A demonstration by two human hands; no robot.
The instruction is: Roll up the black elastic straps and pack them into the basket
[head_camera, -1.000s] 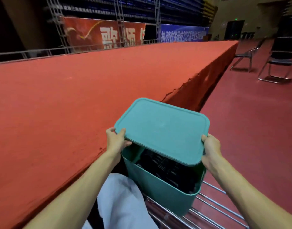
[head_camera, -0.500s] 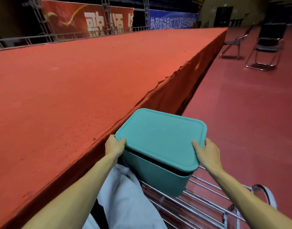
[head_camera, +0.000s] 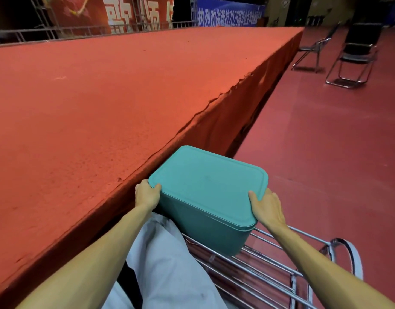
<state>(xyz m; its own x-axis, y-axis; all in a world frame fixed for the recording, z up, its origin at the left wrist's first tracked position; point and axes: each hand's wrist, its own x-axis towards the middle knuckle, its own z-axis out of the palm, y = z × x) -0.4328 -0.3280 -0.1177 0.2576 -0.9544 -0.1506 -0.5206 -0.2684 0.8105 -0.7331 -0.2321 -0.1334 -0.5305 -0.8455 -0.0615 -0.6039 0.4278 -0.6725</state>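
Note:
A teal basket (head_camera: 205, 230) stands on a chrome wire rack (head_camera: 259, 270) beside the red stage. Its teal lid (head_camera: 210, 184) sits flat on the rim and covers the opening. My left hand (head_camera: 147, 194) grips the lid's near left corner, thumb on top. At the near right corner my right hand (head_camera: 266, 208) grips the lid, thumb on top and fingers round the edge. The black elastic straps are hidden inside the closed basket.
The red carpeted stage (head_camera: 91, 103) runs along the left, its edge right beside the basket. My leg in a light trouser (head_camera: 167, 264) is below the basket. Two folding chairs (head_camera: 352, 54) stand on the red floor at the far right.
The lid, held tilted above the open basket with the straps showing, has come down and now sits flat on the rim. Both hands stayed on its corners.

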